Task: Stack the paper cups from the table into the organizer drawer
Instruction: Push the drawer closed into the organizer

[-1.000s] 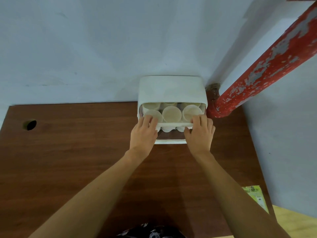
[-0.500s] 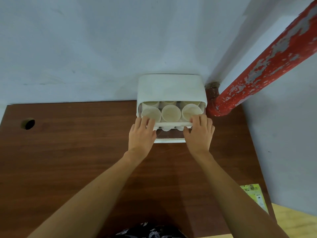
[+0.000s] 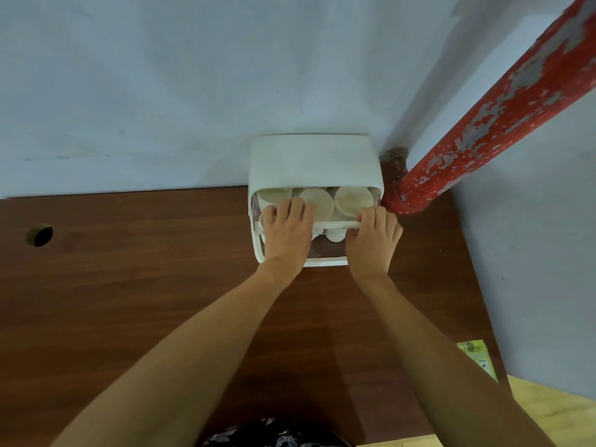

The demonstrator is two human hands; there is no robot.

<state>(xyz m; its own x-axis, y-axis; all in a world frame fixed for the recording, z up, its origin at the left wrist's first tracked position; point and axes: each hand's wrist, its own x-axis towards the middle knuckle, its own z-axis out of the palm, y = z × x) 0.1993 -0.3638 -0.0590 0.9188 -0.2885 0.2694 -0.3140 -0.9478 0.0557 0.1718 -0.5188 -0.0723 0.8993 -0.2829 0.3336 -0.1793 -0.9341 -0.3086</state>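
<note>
A white organizer (image 3: 312,159) stands on the brown table (image 3: 145,285) against the wall. Its clear-fronted drawer (image 3: 332,224) sticks out a short way. Inside it, several paper cups (image 3: 353,200) stand with their mouths up, and more cups show through the clear front. My left hand (image 3: 287,233) holds the left part of the drawer front, with its fingers bent over the rim and covering one cup. My right hand (image 3: 371,243) grips the right part of the rim the same way. No loose cups are visible on the table.
A peeling red pipe (image 3: 483,114) slants down to the table's back right corner beside the organizer. The table has a round cable hole (image 3: 39,235) at the far left. A green leaflet (image 3: 477,359) lies past the right edge.
The drawer has slid a little further into the organizer, so fewer cups show. Both hands moved forward with it, and their fingers now bend over the rim.
</note>
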